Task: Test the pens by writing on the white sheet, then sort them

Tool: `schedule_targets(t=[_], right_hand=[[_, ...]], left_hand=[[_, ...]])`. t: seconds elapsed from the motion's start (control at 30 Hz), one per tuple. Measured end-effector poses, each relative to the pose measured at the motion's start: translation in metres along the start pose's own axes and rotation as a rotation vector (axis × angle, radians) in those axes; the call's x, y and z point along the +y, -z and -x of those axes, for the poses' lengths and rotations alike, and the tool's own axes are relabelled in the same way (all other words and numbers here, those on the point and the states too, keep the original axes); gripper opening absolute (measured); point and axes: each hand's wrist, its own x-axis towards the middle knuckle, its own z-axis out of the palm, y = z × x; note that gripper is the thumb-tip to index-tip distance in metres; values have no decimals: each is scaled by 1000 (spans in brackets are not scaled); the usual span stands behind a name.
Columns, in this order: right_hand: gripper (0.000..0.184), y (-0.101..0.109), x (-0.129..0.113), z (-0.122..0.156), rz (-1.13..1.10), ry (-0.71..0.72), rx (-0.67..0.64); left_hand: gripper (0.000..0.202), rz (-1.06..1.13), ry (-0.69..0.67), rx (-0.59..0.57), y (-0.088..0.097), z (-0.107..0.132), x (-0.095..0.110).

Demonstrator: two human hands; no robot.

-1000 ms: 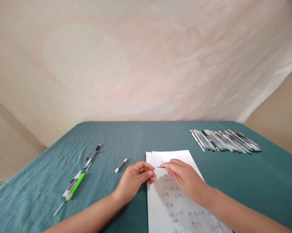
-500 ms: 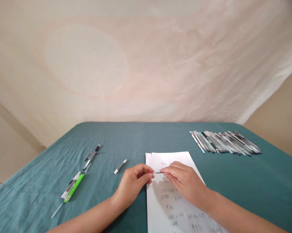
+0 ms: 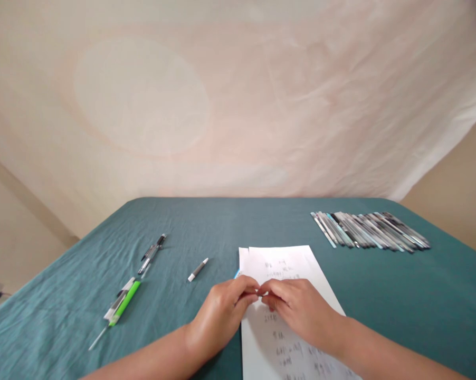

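My left hand (image 3: 222, 311) and my right hand (image 3: 297, 309) meet fingertip to fingertip over a white sheet of paper (image 3: 285, 264) with handwriting on it. Both hands are pinched closed on a thin small part that the fingers hide almost fully. A sliver of blue shows at the paper's left edge by my left hand. A short grey and white pen piece (image 3: 197, 269) lies on the cloth just left of the paper.
A teal cloth (image 3: 206, 227) covers the table. A row of several pens (image 3: 370, 230) lies at the far right. A black pen (image 3: 152, 254) and a green pen with white parts (image 3: 121, 306) lie at the left. A pale sheet hangs behind.
My hands have moved nearer to me and closed together. The thin dark piece that showed between the fingertips is now hidden by the fingers.
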Motion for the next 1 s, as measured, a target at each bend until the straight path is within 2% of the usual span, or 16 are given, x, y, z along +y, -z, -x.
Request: schedule_targets(t=[0.1, 0.17, 0.27, 0.37, 0.47, 0.57, 0.67, 0.83, 1.0], right_hand=[[20, -3, -3, 1, 81, 13, 18], [21, -1, -3, 1, 77, -6, 43], [17, 5, 1, -2, -55, -109, 68], [15, 9, 9, -6, -196, -201, 77], [15, 8, 17, -8, -268, -219, 95], [15, 4, 23, -8, -293, -220, 102], [16, 2, 25, -8, -295, -230, 105], [16, 9, 15, -8, -231, -107, 221], [19, 12, 7, -7, -192, -14, 290]], left_hand=[[17, 87, 85, -48, 2, -3, 4], [24, 29, 79, -86, 15, -9, 3], [32, -272, -16, -116, 55, -19, -8], [45, -583, -23, -233, 102, -27, -32], [34, -606, 1, -346, 128, -31, -54], [19, -551, -13, -380, 127, -32, -63], [9, -502, -32, -382, 119, -33, -57], [11, -331, 63, -356, 109, -30, -23], [11, -194, 85, -336, 88, -25, 5]])
